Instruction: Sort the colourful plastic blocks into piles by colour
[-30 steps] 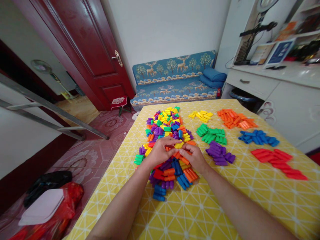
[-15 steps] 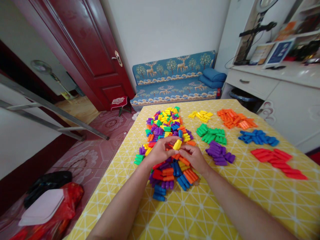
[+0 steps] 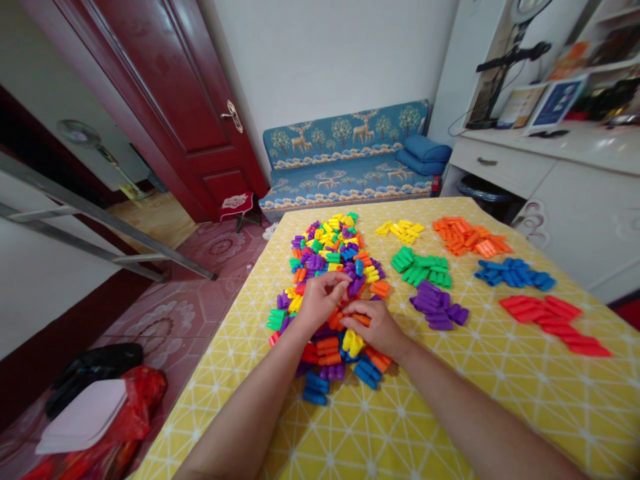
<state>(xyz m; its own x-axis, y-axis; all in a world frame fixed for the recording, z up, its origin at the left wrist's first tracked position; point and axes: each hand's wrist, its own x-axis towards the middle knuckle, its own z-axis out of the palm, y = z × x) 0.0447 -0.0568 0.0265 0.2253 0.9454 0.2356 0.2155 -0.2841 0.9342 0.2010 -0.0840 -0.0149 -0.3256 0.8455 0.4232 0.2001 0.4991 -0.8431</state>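
Note:
A mixed heap of small plastic tube-shaped pieces [image 3: 315, 263] in several colours lies in front of me. My left hand [image 3: 320, 300] is over its middle, thumb and fingers pinched beside a purple piece [image 3: 356, 287]; whether anything sits in the pinch is hidden. Close by on the right, my right hand [image 3: 377, 327] is curled low over the heap. An orange piece [image 3: 362, 320] shows between its thumb and forefinger. Just below that thumb is a yellow double piece [image 3: 353, 343], over blue ones; I cannot tell whether the hand touches it.
Single-colour groups lie to the right on the patterned tablecloth [image 3: 400, 427]: yellow [image 3: 400, 231], green [image 3: 420, 268], purple [image 3: 437, 307], orange [image 3: 470, 237], blue [image 3: 515, 273] and red [image 3: 555, 323]. Beyond the table stands a blue sofa [image 3: 345, 173]. A metal ladder [image 3: 115, 227] leans at left.
The yellow piece that was up between both hands is gone from there; a yellow piece now shows lower, below my right thumb. My hands have drawn slightly apart, the right one lower.

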